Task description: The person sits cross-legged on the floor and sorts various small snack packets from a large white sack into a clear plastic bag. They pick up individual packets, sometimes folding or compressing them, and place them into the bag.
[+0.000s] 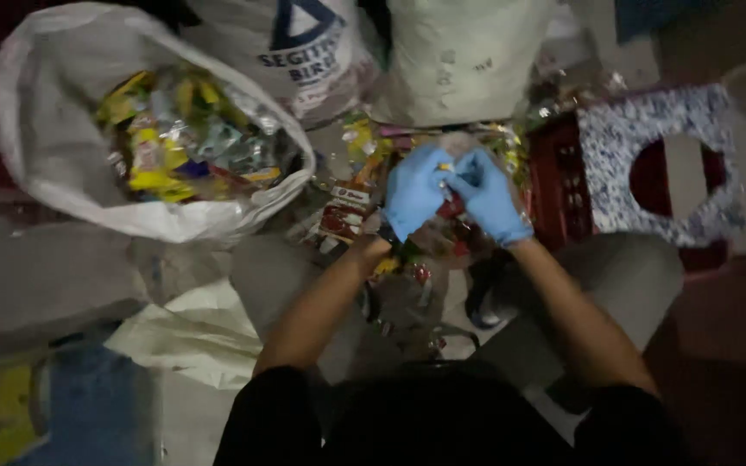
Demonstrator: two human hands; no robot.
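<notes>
Pinching a small wrapper [447, 169] between both gloved hands, at chest centre above the heap of wrappers [364, 203] on the floor. Left hand [416, 192] and right hand [487, 195] meet fingertip to fingertip; fingers pressed together on the piece, not spread. It sits right at the contact point, so neither hand is nearer. Too small and blurred to call its long axis. A clear plastic bag [468, 226] seems to hang under the hands; whether either hand also grips it, cannot tell. Open white sack [36, 147] full of wrappers lies well to the left, on the left hand's side. Red crate [563, 185] sits just right of the right hand.
</notes>
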